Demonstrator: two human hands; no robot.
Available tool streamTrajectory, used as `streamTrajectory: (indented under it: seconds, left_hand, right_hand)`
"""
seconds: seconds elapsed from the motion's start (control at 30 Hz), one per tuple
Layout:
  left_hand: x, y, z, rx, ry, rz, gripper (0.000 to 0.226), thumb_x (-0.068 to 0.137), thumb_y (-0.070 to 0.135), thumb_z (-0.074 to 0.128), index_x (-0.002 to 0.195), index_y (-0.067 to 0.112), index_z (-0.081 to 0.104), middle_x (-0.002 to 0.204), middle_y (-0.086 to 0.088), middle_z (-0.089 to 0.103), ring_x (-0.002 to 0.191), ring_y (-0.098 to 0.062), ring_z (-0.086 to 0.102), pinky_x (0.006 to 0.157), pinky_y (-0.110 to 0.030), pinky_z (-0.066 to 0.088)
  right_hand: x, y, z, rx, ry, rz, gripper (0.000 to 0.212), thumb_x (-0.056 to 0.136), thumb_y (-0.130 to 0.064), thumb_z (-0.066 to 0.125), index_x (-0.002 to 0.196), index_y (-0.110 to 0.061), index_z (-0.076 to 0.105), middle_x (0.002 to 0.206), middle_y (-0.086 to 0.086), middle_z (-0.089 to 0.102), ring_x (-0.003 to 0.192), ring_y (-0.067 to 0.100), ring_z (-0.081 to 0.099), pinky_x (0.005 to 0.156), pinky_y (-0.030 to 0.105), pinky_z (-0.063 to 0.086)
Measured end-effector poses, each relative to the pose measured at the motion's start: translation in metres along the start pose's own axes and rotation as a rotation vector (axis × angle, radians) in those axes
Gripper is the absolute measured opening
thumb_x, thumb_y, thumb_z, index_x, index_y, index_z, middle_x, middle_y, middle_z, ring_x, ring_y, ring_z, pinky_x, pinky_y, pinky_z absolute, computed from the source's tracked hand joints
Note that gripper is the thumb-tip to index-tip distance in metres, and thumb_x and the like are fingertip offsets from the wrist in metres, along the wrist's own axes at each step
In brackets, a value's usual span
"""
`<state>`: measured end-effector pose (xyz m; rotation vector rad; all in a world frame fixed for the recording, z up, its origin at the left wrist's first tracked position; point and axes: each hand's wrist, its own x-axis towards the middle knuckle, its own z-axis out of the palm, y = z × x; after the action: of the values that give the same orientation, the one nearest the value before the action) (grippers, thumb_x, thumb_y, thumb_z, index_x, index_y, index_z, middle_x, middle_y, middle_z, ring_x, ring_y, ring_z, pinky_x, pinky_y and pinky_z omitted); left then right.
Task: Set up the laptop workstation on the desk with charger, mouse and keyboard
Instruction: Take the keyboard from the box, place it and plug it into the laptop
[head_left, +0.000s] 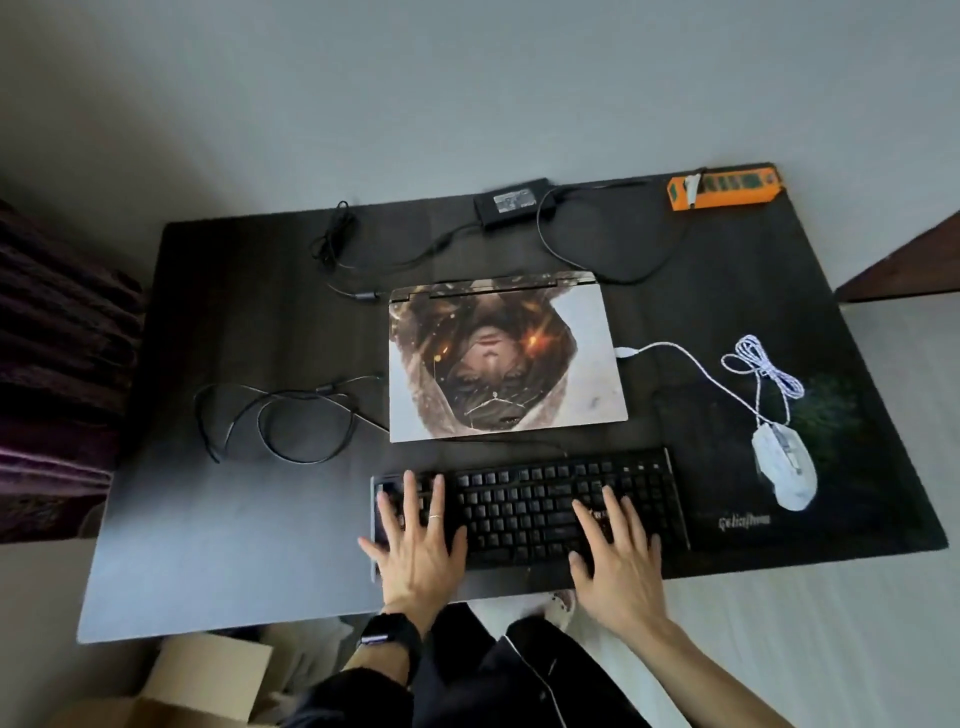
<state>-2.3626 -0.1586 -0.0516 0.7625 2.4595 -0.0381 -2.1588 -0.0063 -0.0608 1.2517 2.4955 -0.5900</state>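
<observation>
On keyboard (524, 506) | left hand (415, 545) flat, fingers spread | right hand (615, 556) flat

Only one piece of lettering can be made out: a pale word in ornate gothic type, printed near the front edge of the dark mouse pad (701, 467), close to the white mouse (785, 470). It appears to read "Goliathus", though the letters are blurred and the spelling cannot be confirmed. A grey label is seen on top of the charger brick (511, 201) — its print is too small to be read. Markings on the orange power strip (724, 186) and the key legends on the keyboard (524, 506) cannot be read either.
</observation>
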Motion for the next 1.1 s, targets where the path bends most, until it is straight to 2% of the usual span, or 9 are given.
streamTrajectory:
  seconds: [0.13, 0.37, 0.53, 0.67, 0.77, 0.83, 0.9, 1.0, 1.1]
  left_hand:
    - [-0.009, 0.01, 0.0, -0.017, -0.047, -0.045, 0.08, 0.091, 0.069, 0.035, 0.152, 0.046, -0.011, 0.16, 0.01, -0.028, 0.147, -0.034, -0.021, 0.101, -0.074, 0.028]
    - [-0.011, 0.019, -0.004, -0.023, -0.108, -0.053, 0.08, 0.092, 0.067, 0.037, 0.151, 0.048, -0.012, 0.16, 0.009, -0.026, 0.148, -0.032, -0.022, 0.103, -0.072, 0.027]
    - [-0.01, 0.009, 0.002, 0.047, -0.069, -0.046, 0.08, 0.093, 0.067, 0.033, 0.151, 0.044, -0.017, 0.16, 0.005, -0.027, 0.147, -0.037, -0.02, 0.102, -0.072, 0.032]
    - [-0.004, 0.009, 0.011, 0.188, -0.003, -0.043, 0.084, 0.093, 0.067, 0.034, 0.154, 0.035, -0.014, 0.164, -0.008, -0.013, 0.146, -0.046, -0.005, 0.091, -0.07, 0.044]
    - [-0.005, 0.014, 0.006, 0.328, -0.023, -0.028, 0.087, 0.091, 0.062, 0.049, 0.157, 0.02, 0.01, 0.16, -0.025, 0.013, 0.137, -0.056, 0.022, 0.074, -0.067, 0.053]
    - [-0.005, 0.025, -0.007, 0.496, -0.032, 0.048, 0.078, 0.095, 0.054, 0.046, 0.156, 0.012, 0.02, 0.157, -0.027, 0.017, 0.135, -0.051, 0.032, 0.085, -0.059, 0.053]
    - [-0.01, 0.054, -0.027, 0.609, -0.085, 0.206, 0.059, 0.096, 0.04, 0.045, 0.147, 0.013, 0.036, 0.157, -0.015, 0.02, 0.136, -0.037, 0.032, 0.099, -0.053, 0.043]
    - [-0.03, 0.112, -0.041, 0.568, -0.081, 0.451, 0.045, 0.092, 0.032, 0.044, 0.135, 0.021, 0.049, 0.144, -0.006, 0.043, 0.134, -0.029, 0.036, 0.107, -0.049, 0.033]
    - [-0.078, 0.197, -0.034, 0.501, 0.006, 0.75, 0.049, 0.095, 0.035, 0.04, 0.143, 0.022, 0.042, 0.142, 0.0, 0.05, 0.141, -0.024, 0.032, 0.115, -0.05, 0.021]
  right_hand:
    - [-0.011, 0.015, 0.007, 0.003, -0.068, -0.061, 0.072, 0.097, -0.041, 0.052, 0.158, -0.042, 0.014, 0.169, -0.002, -0.011, 0.155, 0.024, -0.014, 0.119, 0.064, 0.013]
    - [-0.009, 0.027, 0.012, 0.008, -0.034, -0.086, 0.085, 0.088, -0.032, 0.065, 0.159, -0.038, 0.018, 0.17, 0.001, -0.007, 0.156, 0.027, -0.01, 0.115, 0.068, 0.015]
    - [-0.007, 0.017, 0.012, -0.01, -0.079, -0.063, 0.085, 0.095, -0.037, 0.054, 0.157, -0.045, -0.002, 0.164, -0.004, -0.03, 0.151, 0.021, -0.028, 0.12, 0.062, 0.0]
    - [-0.004, 0.01, 0.001, -0.026, -0.173, -0.043, 0.086, 0.097, -0.039, 0.053, 0.155, -0.046, -0.01, 0.16, -0.005, -0.039, 0.15, 0.022, -0.031, 0.122, 0.062, 0.001]
    - [0.0, 0.001, -0.022, 0.027, -0.282, -0.023, 0.071, 0.098, -0.041, 0.05, 0.158, -0.038, 0.013, 0.167, -0.001, -0.021, 0.155, 0.024, -0.015, 0.123, 0.058, 0.007]
    - [-0.01, 0.001, -0.041, 0.15, -0.198, 0.008, 0.055, 0.099, -0.039, 0.047, 0.153, -0.027, 0.039, 0.167, 0.007, 0.018, 0.154, 0.026, 0.013, 0.124, 0.047, 0.019]
    - [-0.031, 0.012, -0.06, 0.333, -0.017, 0.068, 0.047, 0.1, -0.035, 0.049, 0.144, -0.02, 0.053, 0.152, 0.004, 0.049, 0.143, 0.022, 0.038, 0.117, 0.036, 0.032]
    - [-0.069, 0.039, -0.081, 0.525, 0.101, 0.159, 0.04, 0.098, -0.033, 0.053, 0.136, -0.021, 0.062, 0.139, -0.005, 0.061, 0.13, 0.015, 0.052, 0.106, 0.03, 0.043]
    - [-0.128, 0.097, -0.102, 0.709, 0.236, 0.304, 0.033, 0.099, -0.032, 0.057, 0.13, -0.022, 0.066, 0.133, -0.006, 0.066, 0.123, 0.013, 0.058, 0.098, 0.02, 0.04]
